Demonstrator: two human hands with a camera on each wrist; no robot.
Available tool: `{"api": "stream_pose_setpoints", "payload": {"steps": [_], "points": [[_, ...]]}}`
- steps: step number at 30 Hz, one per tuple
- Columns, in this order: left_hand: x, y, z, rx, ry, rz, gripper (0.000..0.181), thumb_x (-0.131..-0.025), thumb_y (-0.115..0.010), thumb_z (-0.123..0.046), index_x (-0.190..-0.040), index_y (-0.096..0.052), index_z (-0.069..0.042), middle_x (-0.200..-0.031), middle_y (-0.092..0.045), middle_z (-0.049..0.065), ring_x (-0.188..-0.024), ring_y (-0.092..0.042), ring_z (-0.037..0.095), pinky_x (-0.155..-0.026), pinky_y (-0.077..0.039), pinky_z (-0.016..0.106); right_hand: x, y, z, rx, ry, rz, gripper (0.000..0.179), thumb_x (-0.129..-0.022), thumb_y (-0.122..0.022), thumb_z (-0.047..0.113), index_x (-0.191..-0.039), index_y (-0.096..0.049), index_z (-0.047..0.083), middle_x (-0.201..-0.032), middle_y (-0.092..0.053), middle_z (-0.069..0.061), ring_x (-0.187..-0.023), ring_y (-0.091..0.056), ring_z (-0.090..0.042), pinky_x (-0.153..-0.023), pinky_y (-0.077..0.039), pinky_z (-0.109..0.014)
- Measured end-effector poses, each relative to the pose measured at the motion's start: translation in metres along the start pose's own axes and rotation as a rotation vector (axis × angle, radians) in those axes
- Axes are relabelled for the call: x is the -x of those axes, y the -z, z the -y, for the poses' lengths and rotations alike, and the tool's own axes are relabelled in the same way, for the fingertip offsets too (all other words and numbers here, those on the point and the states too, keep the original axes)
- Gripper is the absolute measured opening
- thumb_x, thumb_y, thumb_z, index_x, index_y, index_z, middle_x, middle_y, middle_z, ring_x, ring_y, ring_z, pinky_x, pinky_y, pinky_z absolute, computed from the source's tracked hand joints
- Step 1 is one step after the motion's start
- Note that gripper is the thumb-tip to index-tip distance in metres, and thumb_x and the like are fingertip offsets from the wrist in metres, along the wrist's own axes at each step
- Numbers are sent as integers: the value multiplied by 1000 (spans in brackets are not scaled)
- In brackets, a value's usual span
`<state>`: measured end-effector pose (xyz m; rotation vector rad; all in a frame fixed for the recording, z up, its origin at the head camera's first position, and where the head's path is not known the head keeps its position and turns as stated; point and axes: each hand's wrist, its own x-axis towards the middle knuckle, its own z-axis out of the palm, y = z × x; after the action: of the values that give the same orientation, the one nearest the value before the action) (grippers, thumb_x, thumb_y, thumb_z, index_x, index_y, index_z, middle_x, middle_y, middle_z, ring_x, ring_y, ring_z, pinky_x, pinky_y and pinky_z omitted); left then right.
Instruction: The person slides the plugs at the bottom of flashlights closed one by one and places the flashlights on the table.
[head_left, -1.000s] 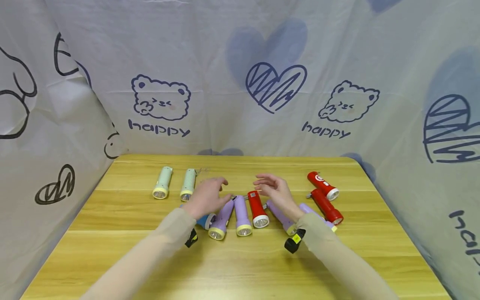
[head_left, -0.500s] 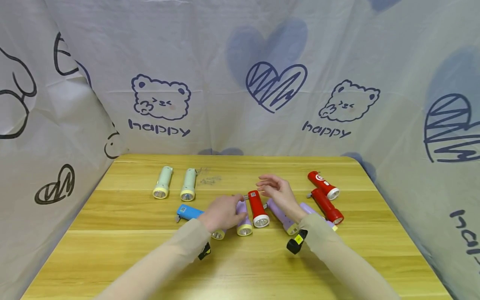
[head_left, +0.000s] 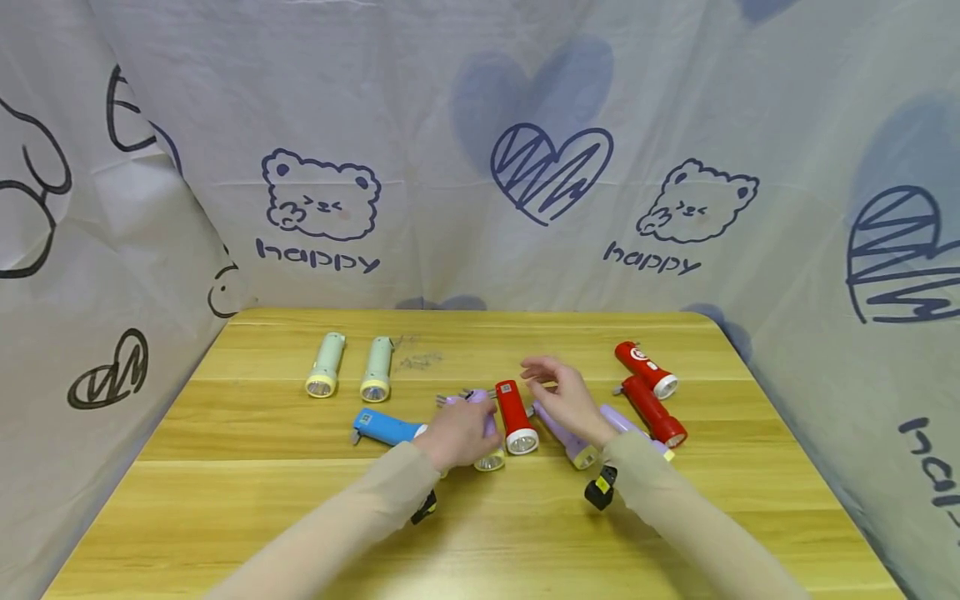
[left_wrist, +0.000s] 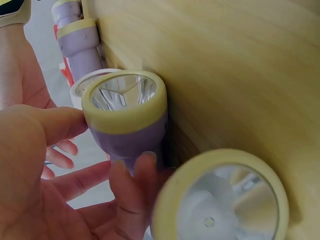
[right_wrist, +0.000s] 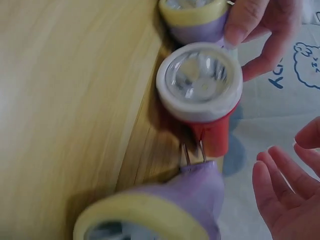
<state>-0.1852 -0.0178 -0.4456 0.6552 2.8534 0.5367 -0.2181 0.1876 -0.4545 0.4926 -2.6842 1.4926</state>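
My left hand [head_left: 461, 429] grips a purple flashlight [left_wrist: 127, 142] with a yellow rim, the thumb on one side of its head and fingers on the other. A second purple flashlight [left_wrist: 225, 200] lies beside it, mostly hidden under the hand in the head view. Just right of the held one is a red flashlight [head_left: 515, 417] with a white rim. My right hand [head_left: 566, 404] hovers above another purple flashlight [head_left: 558, 433], its fingers loosely bent and holding nothing. In the right wrist view, two metal prongs stick out of the nearest purple flashlight [right_wrist: 200, 187].
A blue flashlight [head_left: 386, 426] lies left of my left hand. Two pale green flashlights, one left [head_left: 326, 364] and one right [head_left: 377, 369], lie farther back. At right are two red flashlights, rear [head_left: 641, 367] and front [head_left: 654, 412], and a purple flashlight [head_left: 626, 423] partly behind my sleeve.
My left hand has moved right and toward me, from above the blue flashlight to the purple flashlight, which it now grips. The blue flashlight has come into view. My right hand has barely shifted.
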Motion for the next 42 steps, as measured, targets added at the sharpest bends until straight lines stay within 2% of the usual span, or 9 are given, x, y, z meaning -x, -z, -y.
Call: {"api": "stream_pose_setpoints", "payload": {"steps": [3, 5, 10, 13, 17, 22, 26, 33, 42], "points": [[-2, -1, -3, 0, 11, 2, 34, -93, -68, -34, -116, -66, -8, -85, -61, 0, -76, -59, 19, -66, -51, 30, 1, 2, -1, 76, 26, 19, 37, -96, -56, 2, -132, -60, 1, -124, -67, -24, -112, -67, -34, -93, -59, -46], [-2, -1, -7, -6, 21, 5, 31, -93, -68, -34, -112, -66, -10, -85, -61, 0, -78, -59, 20, -71, -50, 32, 2, 4, -2, 143, 61, 29, 38, -95, -57, 1, -132, -59, -1, -125, -67, -24, -111, -67, -34, -93, -59, -46], [-4, -2, -13, -57, 55, 44, 36, -96, -65, -39, -121, -66, -13, -89, -62, 1, -80, -62, 21, -91, -47, 40, 3, 10, -5, 390, 167, 42, 37, -93, -61, 5, -130, -62, -1, -126, -68, -20, -113, -67, -35, -95, -57, -50], [-6, -4, -15, -63, 68, 62, 38, -97, -63, -40, -124, -65, -13, -88, -64, 1, -75, -61, 18, -89, -47, 37, 5, 13, -5, 524, 221, 48, 35, -92, -63, 8, -126, -65, 1, -125, -68, -17, -115, -66, -34, -96, -56, -50], [-7, -5, -18, -37, 88, 81, 37, -98, -62, -39, -124, -65, -13, -88, -67, 2, -77, -59, 18, -72, -49, 33, 7, 14, -5, 628, 252, 57, 33, -92, -65, 9, -124, -67, 3, -123, -69, -14, -117, -65, -33, -94, -58, -50], [-10, -6, -22, -55, 107, 104, 41, -98, -62, -41, -127, -64, -12, -95, -71, 8, -82, -63, 22, -71, -51, 34, 8, 16, -7, 714, 274, 59, 31, -93, -67, 10, -124, -67, 4, -124, -68, -12, -118, -64, -31, -94, -58, -48], [-12, -8, -24, -65, 106, 109, 41, -98, -60, -41, -127, -64, -11, -103, -73, 11, -84, -64, 23, -74, -52, 34, 9, 17, -9, 740, 281, 61, 31, -94, -66, 11, -124, -67, 5, -124, -68, -11, -118, -64, -31, -94, -58, -48], [-14, -11, -23, -8, 127, 130, 39, -98, -59, -39, -126, -63, -12, -112, -71, 12, -86, -61, 24, -73, -51, 34, 12, 19, -11, 720, 262, 61, 32, -95, -66, 14, -125, -67, 5, -124, -68, -11, -119, -64, -30, -95, -58, -49], [-8, -9, -17, 102, 65, 98, 27, -99, -61, -37, -110, -63, -13, -81, -62, 4, -70, -53, 17, -58, -42, 27, 12, 20, -16, 648, 233, 53, 34, -93, -66, 12, -126, -66, 5, -126, -68, -12, -120, -64, -32, -98, -56, -51]]}}
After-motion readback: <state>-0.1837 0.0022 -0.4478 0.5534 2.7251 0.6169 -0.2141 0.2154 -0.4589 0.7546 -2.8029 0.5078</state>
